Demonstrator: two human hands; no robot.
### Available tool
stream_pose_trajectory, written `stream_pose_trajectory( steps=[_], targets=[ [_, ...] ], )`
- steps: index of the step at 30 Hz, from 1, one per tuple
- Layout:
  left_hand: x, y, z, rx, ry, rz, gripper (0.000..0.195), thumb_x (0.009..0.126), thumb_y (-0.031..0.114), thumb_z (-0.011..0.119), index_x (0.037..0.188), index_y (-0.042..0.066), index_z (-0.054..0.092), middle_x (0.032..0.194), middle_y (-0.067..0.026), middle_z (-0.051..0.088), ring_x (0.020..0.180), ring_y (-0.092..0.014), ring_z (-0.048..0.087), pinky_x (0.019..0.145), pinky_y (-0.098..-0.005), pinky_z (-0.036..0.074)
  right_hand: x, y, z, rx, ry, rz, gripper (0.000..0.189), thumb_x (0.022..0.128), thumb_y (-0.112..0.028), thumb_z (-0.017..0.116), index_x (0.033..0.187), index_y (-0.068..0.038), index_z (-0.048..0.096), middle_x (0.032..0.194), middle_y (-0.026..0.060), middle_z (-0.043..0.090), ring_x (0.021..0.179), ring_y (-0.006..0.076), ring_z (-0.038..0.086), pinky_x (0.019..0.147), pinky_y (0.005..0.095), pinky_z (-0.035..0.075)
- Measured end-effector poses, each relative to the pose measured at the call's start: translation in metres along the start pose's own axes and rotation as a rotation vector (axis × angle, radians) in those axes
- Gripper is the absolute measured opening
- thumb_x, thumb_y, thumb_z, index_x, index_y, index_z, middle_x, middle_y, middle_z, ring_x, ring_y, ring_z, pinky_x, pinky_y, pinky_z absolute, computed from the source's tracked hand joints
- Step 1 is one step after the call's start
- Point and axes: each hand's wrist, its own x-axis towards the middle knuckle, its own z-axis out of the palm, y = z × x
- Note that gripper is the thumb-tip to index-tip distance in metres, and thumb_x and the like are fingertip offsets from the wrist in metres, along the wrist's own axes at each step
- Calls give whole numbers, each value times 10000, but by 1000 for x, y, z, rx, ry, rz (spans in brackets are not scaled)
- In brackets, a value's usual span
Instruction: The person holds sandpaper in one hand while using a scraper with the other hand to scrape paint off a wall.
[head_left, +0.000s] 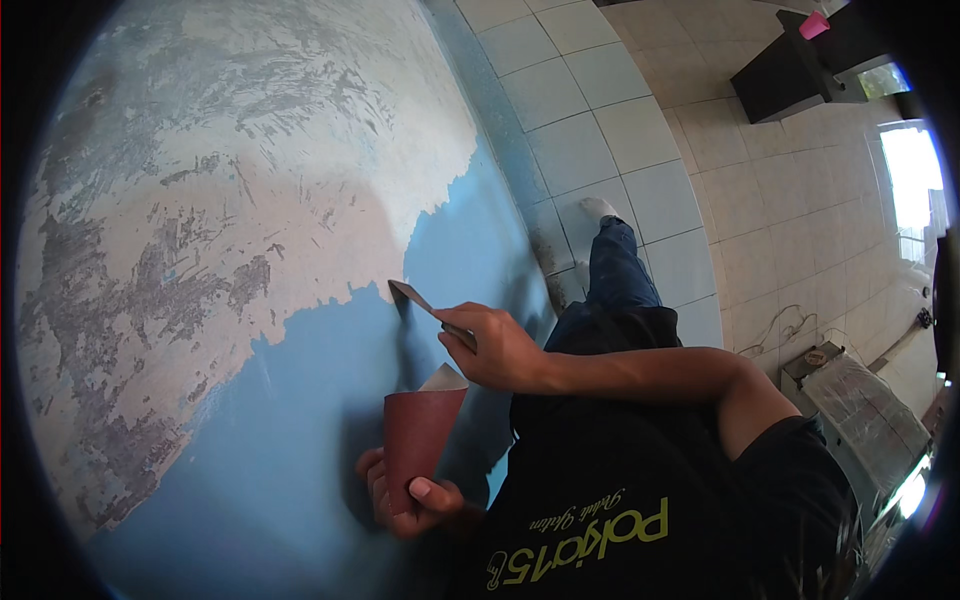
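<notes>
My right hand (491, 345) grips a putty knife (411, 295), its thin blade pointing at the wall along the ragged border between bare plaster and blue paint. Whether the blade touches the wall cannot be told. Below it, my left hand (412, 495) holds a sheet of reddish-brown sandpaper (424, 435) rolled into a cone, its wide end towards the knife and its pale inner face showing. The painted wall (315, 390) fills the left side. Its upper part is scraped plaster (300, 217) with whitish, pinkish and grey patches; the lower part is light blue.
A pale tiled ledge or floor strip (585, 135) runs along the wall, with my foot (598, 208) on it. Beyond lie beige floor tiles (757, 202), a dark table (784, 82) with a pink cup (814, 25), a thin cable (795, 322) and a plastic-covered cabinet (866, 412).
</notes>
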Motion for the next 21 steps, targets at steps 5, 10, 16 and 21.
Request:
stream_pose_trajectory(
  steps=[5,10,16,21],
  targets=[
    [0,-1,0,0,-18,43,351,893,205,505,601,24,432,522,-75,500,452,-199,466,594,-389,476,18,9,-3,0,33,86,284,876,-77,628,1112,80,635,950,244,651,800,390,655,720,427,519],
    [-5,-5,-7,-3,-53,33,333,903,219,495,669,-16,499,576,-94,532,490,-206,483,625,-403,474,1,2,0,0,4,17,272,883,-74,632,1120,59,643,937,231,664,794,349,669,714,401,524],
    [-6,-8,-7,6,-93,35,366,926,241,472,715,-47,553,630,-109,555,533,-220,505,664,-428,476,16,3,-4,15,31,77,271,882,-62,624,1119,69,641,945,245,656,804,380,664,723,416,525],
    [-5,-4,-6,47,-119,8,374,922,243,468,693,-43,546,612,-106,534,527,-227,502,669,-431,480,12,4,-7,31,-38,106,263,887,-71,623,1120,50,652,972,241,665,815,374,669,721,414,525]
  ],
)
